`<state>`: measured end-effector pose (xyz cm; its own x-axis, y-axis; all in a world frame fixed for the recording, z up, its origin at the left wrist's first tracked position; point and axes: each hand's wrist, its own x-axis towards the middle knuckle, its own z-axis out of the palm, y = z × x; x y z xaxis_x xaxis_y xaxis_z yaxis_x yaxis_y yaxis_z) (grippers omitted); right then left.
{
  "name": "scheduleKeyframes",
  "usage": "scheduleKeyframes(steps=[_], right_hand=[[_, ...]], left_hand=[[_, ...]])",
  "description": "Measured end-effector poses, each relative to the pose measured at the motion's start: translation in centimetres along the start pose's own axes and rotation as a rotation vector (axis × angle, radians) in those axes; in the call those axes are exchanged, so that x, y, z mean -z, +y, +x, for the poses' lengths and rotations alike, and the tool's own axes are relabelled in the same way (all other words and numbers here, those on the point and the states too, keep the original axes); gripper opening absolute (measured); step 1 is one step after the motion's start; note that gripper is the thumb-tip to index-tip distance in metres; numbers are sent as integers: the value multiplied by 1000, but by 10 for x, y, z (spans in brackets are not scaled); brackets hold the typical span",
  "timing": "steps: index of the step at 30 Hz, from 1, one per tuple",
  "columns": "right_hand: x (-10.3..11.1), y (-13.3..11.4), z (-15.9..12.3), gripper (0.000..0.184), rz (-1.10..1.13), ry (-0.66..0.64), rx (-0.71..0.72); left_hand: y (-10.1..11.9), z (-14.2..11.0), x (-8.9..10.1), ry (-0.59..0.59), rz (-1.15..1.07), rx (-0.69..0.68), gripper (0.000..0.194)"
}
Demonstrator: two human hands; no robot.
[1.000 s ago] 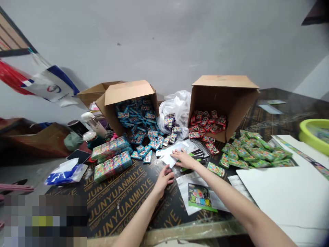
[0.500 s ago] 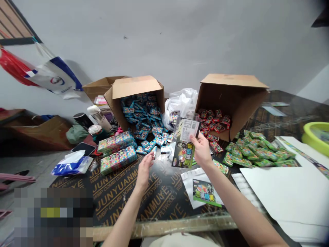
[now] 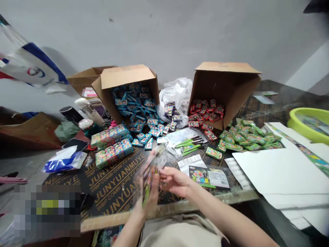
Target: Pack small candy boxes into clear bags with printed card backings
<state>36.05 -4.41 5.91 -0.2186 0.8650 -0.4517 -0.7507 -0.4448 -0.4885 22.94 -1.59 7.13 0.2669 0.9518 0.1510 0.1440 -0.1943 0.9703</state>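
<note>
Above the surface's near edge, the left hand grips a blurred printed pouch; the right hand's fingers curl close, any pinch unclear. A light, steady hold should prevent creasing.

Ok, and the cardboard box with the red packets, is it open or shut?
Open: the cardboard box shows its dark inside towards the camera, and red packets lie in it and just outside its mouth.

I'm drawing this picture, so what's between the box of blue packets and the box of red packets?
In the head view, a whitish plastic bag with small dark packets at its opening sits between them.
</note>
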Motion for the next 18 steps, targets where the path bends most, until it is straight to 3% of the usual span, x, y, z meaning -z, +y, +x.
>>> scheduleKeyframes(steps=[2,3,5,7,10,11,14,16,18], right_hand=[[9,-3,-5,42,-146,181,52],[13,-8,-8,53,-238,316,189],[20,-20,-13,71,-457,523,572],[22,-30,-15,80,-645,454,775],[20,-25,-10,84,-640,241,683],[19,-19,-7,83,-584,265,679],[17,0,1,76,-530,530,831],[16,4,0,71,-659,646,964],[16,-2,-6,58,-891,628,1110]], left_hand=[[8,6,11,144,-6,18,33],[11,10,16,182,-20,35,33],[16,17,20,130,-106,120,37],[17,19,14,-22,-267,301,40],[9,10,-14,-153,-559,561,36],[4,4,-26,-173,-653,601,34],[-9,-11,-54,-278,-913,628,38],[-13,-16,-60,-344,-978,597,42],[-16,-15,-56,-404,-939,573,43]])
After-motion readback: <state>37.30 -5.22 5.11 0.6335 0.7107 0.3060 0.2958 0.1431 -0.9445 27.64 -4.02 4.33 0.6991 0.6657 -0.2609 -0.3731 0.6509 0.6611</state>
